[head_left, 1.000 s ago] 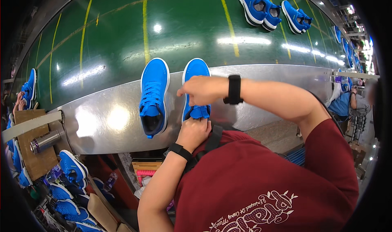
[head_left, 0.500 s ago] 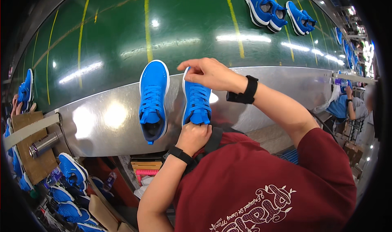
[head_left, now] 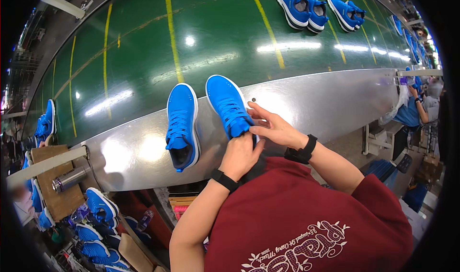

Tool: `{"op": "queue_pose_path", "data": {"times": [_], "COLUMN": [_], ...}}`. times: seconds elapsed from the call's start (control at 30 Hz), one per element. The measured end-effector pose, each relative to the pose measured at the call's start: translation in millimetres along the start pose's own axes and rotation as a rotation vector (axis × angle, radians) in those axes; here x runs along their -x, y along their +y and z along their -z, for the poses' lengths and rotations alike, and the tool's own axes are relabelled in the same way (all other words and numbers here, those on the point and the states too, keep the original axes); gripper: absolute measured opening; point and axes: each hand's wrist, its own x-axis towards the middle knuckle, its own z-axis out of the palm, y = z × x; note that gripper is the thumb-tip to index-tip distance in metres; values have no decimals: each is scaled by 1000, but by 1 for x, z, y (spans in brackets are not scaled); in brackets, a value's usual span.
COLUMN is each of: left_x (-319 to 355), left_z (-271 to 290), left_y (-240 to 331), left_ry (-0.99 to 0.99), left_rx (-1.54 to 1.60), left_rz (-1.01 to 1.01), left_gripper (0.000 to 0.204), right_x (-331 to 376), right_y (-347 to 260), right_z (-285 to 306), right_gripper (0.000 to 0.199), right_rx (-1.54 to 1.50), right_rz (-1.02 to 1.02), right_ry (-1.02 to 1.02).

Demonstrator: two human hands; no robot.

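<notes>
While both hands worked at the heel end of the right shoe point(head_left: 229, 104) on the steel tabletop point(head_left: 129, 152), left hand point(head_left: 242, 153) gripped it from 6 o'clock; right hand point(head_left: 272, 128) fingers pinched narrow at its collar. Risk: a hard tug could nudge the neighbouring left shoe point(head_left: 182, 126), lying just beside at 9 o'clock.

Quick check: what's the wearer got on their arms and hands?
Bare hands, no gloves. Left hand has a thin black wristband; right hand a wider black watch-like band. Short dark red sleeves, forearms uncovered. No rings visible.
</notes>
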Motion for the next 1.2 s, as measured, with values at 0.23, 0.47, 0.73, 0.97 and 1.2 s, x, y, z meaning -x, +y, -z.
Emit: {"op": "queue_pose_path", "data": {"times": [0.23, 0.47, 0.73, 0.97, 1.2], "left_x": [37, 81, 69, 70, 53], "left_z": [64, 110, 88, 94, 98], "left_y": [12, -107, -145, -141, -161], "left_ry": [319, 489, 314, 308, 234], "left_rx": [-258, -25, 366, 186, 196], "left_rz": [-174, 278, 413, 326, 130], "left_gripper": [19, 68, 65, 63, 77], "right_x": [16, -2, -94, -102, -105], "right_y": [-5, -43, -41, -37, -46], "right_z": [-12, -74, -141, -162, -176], "right_gripper": [63, 39, 29, 43, 46], "right_rx": [363, 652, 729, 1208, 1299], "right_rz": [187, 666, 584, 614, 620], "right_ry": [166, 277, -2, 24, 18]}}
